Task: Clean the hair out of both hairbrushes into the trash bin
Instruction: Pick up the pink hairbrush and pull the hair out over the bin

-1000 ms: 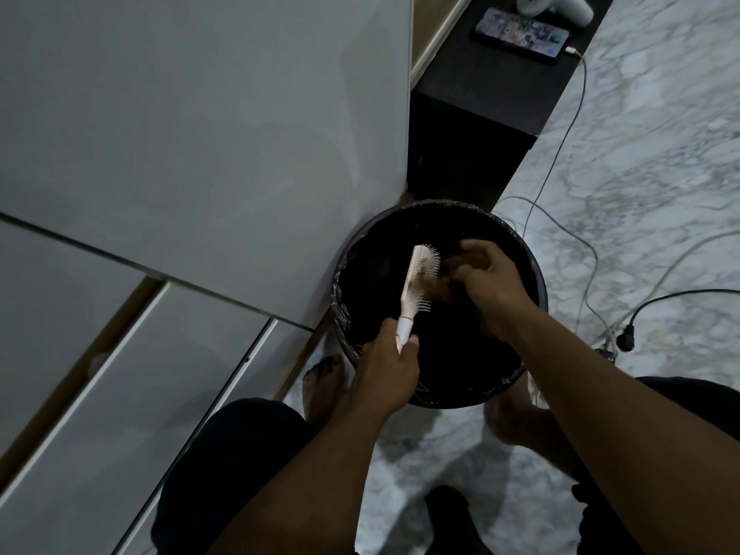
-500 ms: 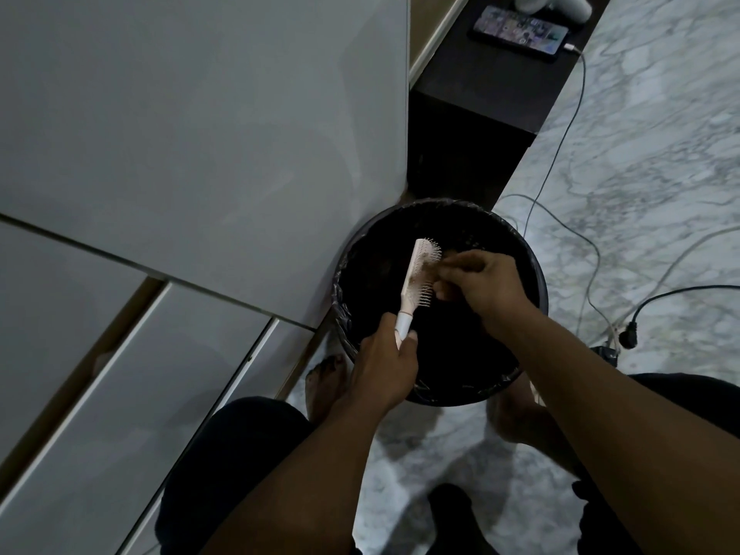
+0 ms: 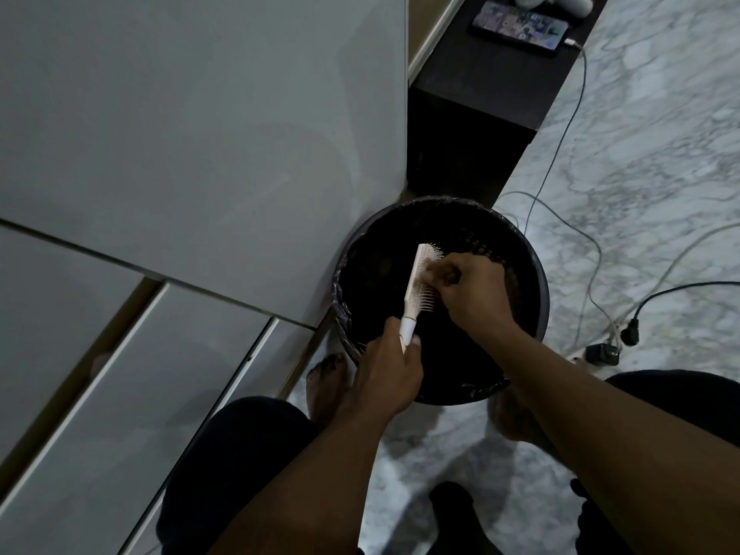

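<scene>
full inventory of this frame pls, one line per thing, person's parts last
hairbrush: 1, white/pink, held over the bin
trash bin: 1, black, lined, on floor against cabinet
cabinet: white panels, left
dark shelf: 1, top centre
phone: 1, screen lit, on the shelf, cable plugged in
white object: 1, behind phone, cut off
cables: several, white and black, on marble floor, right
feet: 2, bare, beside the bin
left hand: grips brush handle
right hand: fingers at the bristles
</scene>
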{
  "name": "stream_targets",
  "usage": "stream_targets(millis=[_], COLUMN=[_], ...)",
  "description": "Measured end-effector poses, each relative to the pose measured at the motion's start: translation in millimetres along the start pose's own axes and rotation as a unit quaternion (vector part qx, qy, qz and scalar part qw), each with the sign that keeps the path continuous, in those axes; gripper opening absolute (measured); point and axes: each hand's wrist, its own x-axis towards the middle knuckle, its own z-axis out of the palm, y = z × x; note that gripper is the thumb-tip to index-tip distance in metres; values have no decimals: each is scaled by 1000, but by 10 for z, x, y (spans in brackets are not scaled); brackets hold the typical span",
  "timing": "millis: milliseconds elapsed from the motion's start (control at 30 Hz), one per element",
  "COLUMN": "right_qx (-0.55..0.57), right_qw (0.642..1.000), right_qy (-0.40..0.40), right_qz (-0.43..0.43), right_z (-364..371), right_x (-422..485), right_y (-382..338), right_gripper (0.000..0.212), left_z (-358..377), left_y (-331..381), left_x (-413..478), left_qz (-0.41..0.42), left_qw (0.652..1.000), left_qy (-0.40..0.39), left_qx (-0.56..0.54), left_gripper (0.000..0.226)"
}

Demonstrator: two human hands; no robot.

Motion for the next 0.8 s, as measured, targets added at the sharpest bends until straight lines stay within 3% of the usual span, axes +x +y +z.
stream_targets(millis=[67,133,233,367,433,500,567,633,700,800], right_qx=[8,86,293,430,457,388,262,134,26,10], right_qw=[1000,989,917,843,825,866,923,956,963,955], right_qy=[-3,-12,-29,-56,-64,-87,-99,-109,-134,-170], right_qz=[27,117,268,317,326,304,262,236,231,242], right_z=[-20,-54,-122,-230,-287,-321,-322,-279,-236,-195], right_x=[47,119,153,196,243,269,261,243,211,179], right_y=[29,69,75,-6,-34,-30,14,104,174,164], right_gripper=[13,12,6,8,6,11,21,23,19,23], left_z=[-11,-22,-28,-26,-38,-52,-55,-53,-56,-54], left_y=[0,2,7,-20,-33,-32,-17,-10,-3,-7], left_x=[8,21,43,59,71,82,85,86,92,104], left_qz=[-1,1,-10,-39,-56,-65,-69,-71,-73,-69], left_qw=[1000,1000,1000,999,997,996,995,995,994,994], left_qy=[-1,2,8,24,38,47,45,43,42,43], left_qx=[-8,-17,-17,-22,-30,-41,-48,-56,-67,-69], left_gripper=[15,15,16,15,14,13,13,13,12,14])
